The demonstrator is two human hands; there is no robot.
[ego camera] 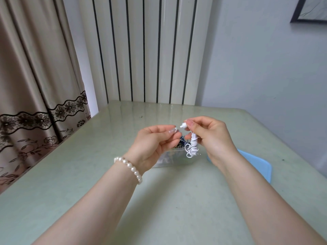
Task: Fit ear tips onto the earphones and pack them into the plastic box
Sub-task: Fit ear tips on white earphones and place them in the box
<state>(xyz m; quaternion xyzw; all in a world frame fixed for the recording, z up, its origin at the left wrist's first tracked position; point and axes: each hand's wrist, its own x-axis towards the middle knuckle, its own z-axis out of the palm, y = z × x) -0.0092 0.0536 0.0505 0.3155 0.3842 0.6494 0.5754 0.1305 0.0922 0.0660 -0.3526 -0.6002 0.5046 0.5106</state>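
**Ear tip about to meet the nozzle, with little margin for a slip**

Fingertips of the left hand [155, 140] pinch a small clear ear tip [174, 129] just beside the bud of the white earphones [183, 126], which the right hand [210, 137] grips between thumb and forefinger. The bundled white cable [192, 145] and its plug hang below that grip, above the plastic box [169, 159] standing on the table [88, 174]; a blue lid [254, 165] lies to the right.

Risks, as I judge them: the tip is tiny and likely slippery, so pushing it on off-axis could fold its skirt or flick it onto the table. Squeezing too hard may close its bore. The loosely coiled cable could unravel and snag the box contents, which are too hidden to identify.
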